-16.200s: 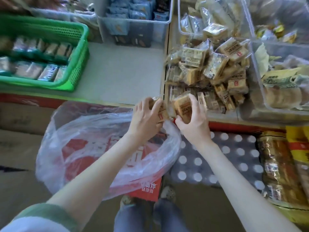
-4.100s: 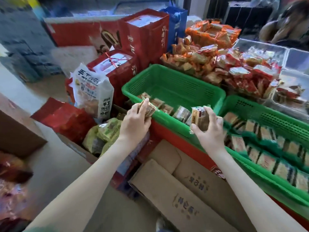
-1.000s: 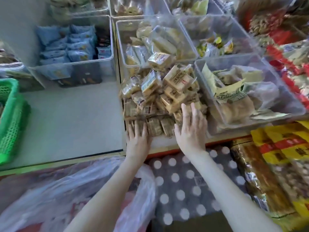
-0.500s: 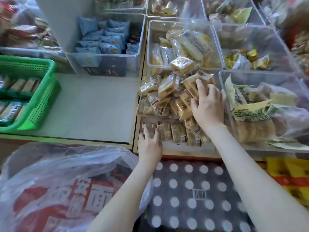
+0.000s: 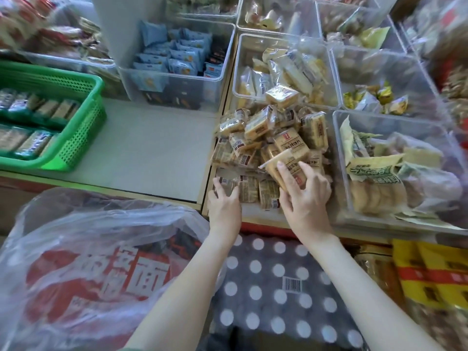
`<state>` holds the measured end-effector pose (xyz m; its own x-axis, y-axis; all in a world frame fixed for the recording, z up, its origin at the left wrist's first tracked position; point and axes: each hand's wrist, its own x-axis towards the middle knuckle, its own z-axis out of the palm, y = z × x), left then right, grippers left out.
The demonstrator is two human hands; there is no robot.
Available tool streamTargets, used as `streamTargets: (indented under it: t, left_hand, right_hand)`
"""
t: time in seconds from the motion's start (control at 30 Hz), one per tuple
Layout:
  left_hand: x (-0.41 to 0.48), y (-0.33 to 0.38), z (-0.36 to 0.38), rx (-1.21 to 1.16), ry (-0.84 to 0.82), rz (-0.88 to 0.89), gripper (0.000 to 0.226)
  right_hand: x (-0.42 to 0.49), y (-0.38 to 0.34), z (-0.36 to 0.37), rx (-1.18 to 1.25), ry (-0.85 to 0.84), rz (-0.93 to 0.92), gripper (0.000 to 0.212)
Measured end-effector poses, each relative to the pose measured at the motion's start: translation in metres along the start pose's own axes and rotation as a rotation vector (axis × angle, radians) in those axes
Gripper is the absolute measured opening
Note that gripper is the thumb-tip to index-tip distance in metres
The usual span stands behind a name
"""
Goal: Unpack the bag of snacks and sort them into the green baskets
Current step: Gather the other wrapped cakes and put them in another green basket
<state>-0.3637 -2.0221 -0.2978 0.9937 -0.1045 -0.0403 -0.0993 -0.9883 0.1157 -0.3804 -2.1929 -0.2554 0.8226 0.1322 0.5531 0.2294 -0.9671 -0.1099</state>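
Note:
A heap of tan wrapped snack packets [image 5: 268,138] lies on the shelf, spilling over a clear bin. My right hand [image 5: 304,196] grips one tan packet [image 5: 283,165] at the heap's front, lifted and tilted. My left hand [image 5: 224,201] lies on a clear-wrapped packet [image 5: 225,179] in the front row, fingers curled over it. A green basket [image 5: 76,138] with rows of packets stands at the left of the shelf. The clear plastic bag [image 5: 96,262], red print showing through it, sits low at the left.
Clear bins hold blue packets [image 5: 174,57], pale bread packs [image 5: 286,69], yellow sweets [image 5: 374,97] and round cakes [image 5: 385,178]. Bare grey shelf [image 5: 147,148] lies between basket and heap. A dotted grey pack [image 5: 276,290] is under my arms; yellow-red packs [image 5: 430,287] are at right.
My right hand came back from the top of the heap toward me and now has a tan packet lifted in it. My left hand stays at the front row.

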Motion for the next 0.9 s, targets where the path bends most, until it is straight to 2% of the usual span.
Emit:
streamTargets:
  t: [0.13,0.23,0.33,0.43,0.53,0.67,0.83,0.9]
  left_hand:
    - [-0.030,-0.012,-0.048,-0.052,0.249,0.149,0.051]
    - [-0.053,-0.039,-0.069,-0.210,0.323,0.121,0.054]
    - [-0.068,-0.083,-0.089,-0.244,0.461,0.115,0.038]
    - [-0.080,-0.146,-0.108,-0.308,0.500,0.014,0.037]
    - [-0.101,-0.221,-0.126,-0.261,0.533,-0.036,0.045]
    - [-0.128,-0.335,-0.153,-0.282,0.583,-0.082,0.036]
    - [-0.152,-0.452,-0.192,-0.132,0.678,-0.004,0.036]
    - [-0.146,-0.492,-0.193,-0.127,0.669,-0.045,0.040]
  right_hand:
    - [-0.004,-0.033,-0.009,0.071,0.008,0.003,0.051]
    - [0.001,-0.069,-0.014,0.163,0.016,0.028,0.060]
    - [0.010,-0.117,-0.011,0.238,0.031,0.009,0.054]
    - [0.020,-0.185,-0.002,0.333,-0.011,-0.018,0.049]
    - [0.028,-0.271,0.008,0.457,-0.061,0.002,0.048]
    - [0.043,-0.394,0.021,0.531,-0.093,-0.019,0.048]
    - [0.065,-0.523,0.031,0.656,-0.167,-0.029,0.052]
    - [0.080,-0.562,0.034,0.757,-0.225,-0.027,0.054]
